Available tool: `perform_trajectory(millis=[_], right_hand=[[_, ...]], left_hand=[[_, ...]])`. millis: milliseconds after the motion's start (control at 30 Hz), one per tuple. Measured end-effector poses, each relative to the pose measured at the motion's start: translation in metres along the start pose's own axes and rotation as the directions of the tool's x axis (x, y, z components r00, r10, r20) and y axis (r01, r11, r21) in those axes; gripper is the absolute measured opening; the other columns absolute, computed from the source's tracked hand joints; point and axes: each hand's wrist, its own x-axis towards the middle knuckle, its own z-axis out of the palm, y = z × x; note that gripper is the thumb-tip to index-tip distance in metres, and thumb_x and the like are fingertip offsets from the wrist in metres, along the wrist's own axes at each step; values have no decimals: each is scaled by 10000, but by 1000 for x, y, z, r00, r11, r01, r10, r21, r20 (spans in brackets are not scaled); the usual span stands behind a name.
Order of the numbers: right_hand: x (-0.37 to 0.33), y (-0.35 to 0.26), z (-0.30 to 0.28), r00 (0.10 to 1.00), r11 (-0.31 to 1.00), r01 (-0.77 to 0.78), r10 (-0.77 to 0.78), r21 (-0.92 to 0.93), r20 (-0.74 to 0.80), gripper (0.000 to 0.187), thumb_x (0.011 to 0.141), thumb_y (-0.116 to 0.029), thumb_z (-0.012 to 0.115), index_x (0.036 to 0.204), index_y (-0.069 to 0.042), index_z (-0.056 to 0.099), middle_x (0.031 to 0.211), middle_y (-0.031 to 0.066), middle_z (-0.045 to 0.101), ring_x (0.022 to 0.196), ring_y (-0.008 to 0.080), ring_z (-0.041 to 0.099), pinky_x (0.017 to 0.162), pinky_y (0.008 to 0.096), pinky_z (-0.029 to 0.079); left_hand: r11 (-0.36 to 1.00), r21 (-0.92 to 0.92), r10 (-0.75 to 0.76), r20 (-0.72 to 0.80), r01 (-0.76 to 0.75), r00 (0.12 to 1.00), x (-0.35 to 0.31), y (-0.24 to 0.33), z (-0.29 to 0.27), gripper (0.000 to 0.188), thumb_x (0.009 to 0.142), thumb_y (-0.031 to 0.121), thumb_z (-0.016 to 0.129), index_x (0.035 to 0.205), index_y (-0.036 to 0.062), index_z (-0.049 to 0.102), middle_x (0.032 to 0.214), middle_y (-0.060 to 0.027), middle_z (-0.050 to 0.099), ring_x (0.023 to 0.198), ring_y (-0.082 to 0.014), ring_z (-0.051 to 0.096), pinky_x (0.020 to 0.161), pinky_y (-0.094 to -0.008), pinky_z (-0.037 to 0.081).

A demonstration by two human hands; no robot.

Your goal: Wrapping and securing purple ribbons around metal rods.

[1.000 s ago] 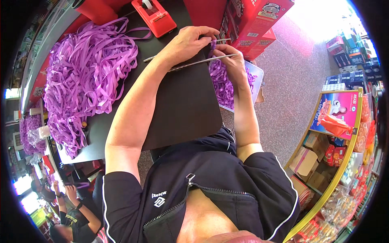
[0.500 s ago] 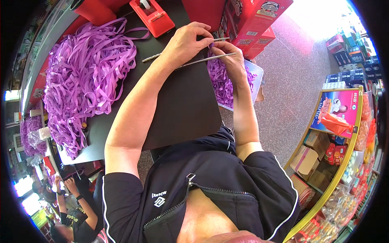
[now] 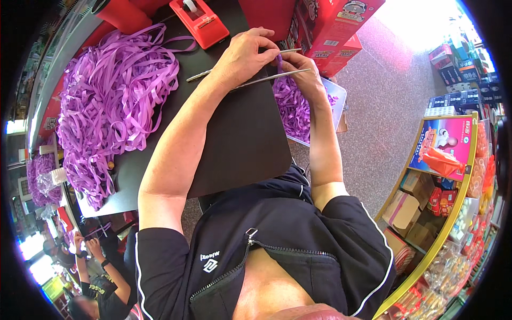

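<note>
Two thin metal rods (image 3: 277,76) stick out past the far right edge of the black table, running beneath my left forearm. Between them, a short stretch of purple ribbon (image 3: 279,60) shows at my fingertips. My left hand (image 3: 249,55) reaches over the rods, thumb and forefinger closed on the ribbon. From the right, my right hand (image 3: 304,76) meets it with curled fingers, pinching the ribbon by the rod ends; its fingertips are partly hidden. Below my right hand, a pale tray (image 3: 340,109) holds many purple ribbon pieces (image 3: 292,109).
A big heap of purple ribbon (image 3: 117,96) covers the left of the black table (image 3: 240,144). A red tape dispenser (image 3: 205,26) stands at the far edge, red boxes (image 3: 330,32) beyond. Shelves with a gold edge (image 3: 453,224) stand right. Another person (image 3: 106,288) works at lower left.
More of the purple ribbon shows between my fingertips now. Both hands have shifted only slightly; the rods and the ribbon heap look the same.
</note>
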Motion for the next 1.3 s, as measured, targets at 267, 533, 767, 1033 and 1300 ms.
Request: perform_trajectory(millis=[267, 533, 767, 1033, 1300], right_hand=[[-8, 53, -14, 998, 907, -63, 55, -416, -31, 273, 822, -182, 665, 1053, -36, 674, 841, 102, 681, 793, 135, 636, 717, 287, 493], [-39, 139, -25, 964, 823, -264, 235, -502, -122, 264, 805, -233, 662, 1019, -81, 692, 938, 147, 687, 894, 257, 668, 803, 336, 503], [-58, 223, -24, 980, 858, -144, 56, -493, -189, 252, 746, -212, 685, 947, -60, 692, 974, 140, 675, 931, 285, 647, 830, 349, 493], [-57, 227, -13, 878, 958, -237, 282, 160, -386, 217, 838, -176, 673, 979, -14, 702, 920, 45, 690, 850, 124, 615, 789, 239, 462], [-34, 205, -2, 822, 961, -217, 274, 170, -499, 206, 844, -165, 664, 955, 6, 684, 836, 44, 679, 751, 116, 603, 694, 239, 462]], left_hand=[[1000, -15, -7, -10, 7, 1000, -1, 2, 0, 259, 848, 256, 625, 981, 45, 699, 1292, -85, 556, 1178, -251, 540, 963, -333, 421], [1000, 8, 11, -26, -11, 1000, -1, -1, 1, 268, 854, 270, 627, 978, 44, 699, 1291, -76, 558, 1168, -248, 543, 955, -341, 420], [1000, -23, 18, -4, -18, 1000, 1, -4, 4, 270, 863, 266, 626, 992, 41, 699, 1299, -69, 554, 1184, -236, 532, 992, -335, 389], [994, -98, -39, 18, 41, 999, 1, 9, 3, 244, 868, 234, 629, 1002, 43, 701, 1299, -64, 552, 1205, -209, 510, 1038, -336, 339], [996, -82, -30, 24, 32, 999, 3, 10, 3, 218, 862, 218, 637, 991, 57, 707, 1290, -65, 560, 1186, -205, 524, 1043, -336, 333]])
